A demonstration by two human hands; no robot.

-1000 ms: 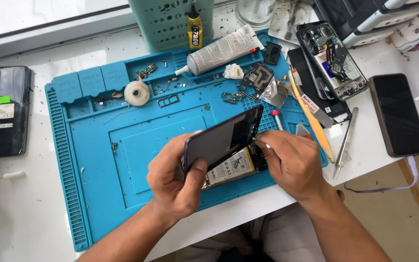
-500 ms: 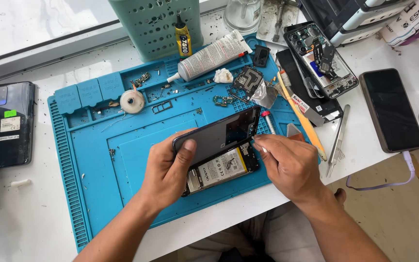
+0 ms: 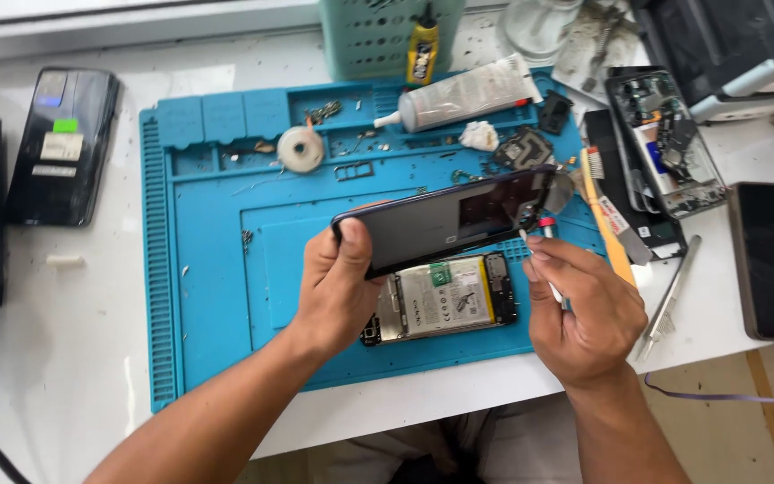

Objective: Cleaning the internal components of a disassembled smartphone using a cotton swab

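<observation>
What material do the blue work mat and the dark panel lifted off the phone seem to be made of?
The blue work mat looks like soft silicone or rubber: matte, with moulded trays and ridges. The dark panel, held by the left hand, looks like glossy glass or plastic, since it reflects light; which one is unclear. The right hand holds a thin tool against it.

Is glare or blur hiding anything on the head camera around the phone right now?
Head view: sharp and evenly lit; the lifted dark panel in the left hand shows only a dull sheen; the opened phone under it sits partly in shadow; the right hand looks crisp.
</observation>
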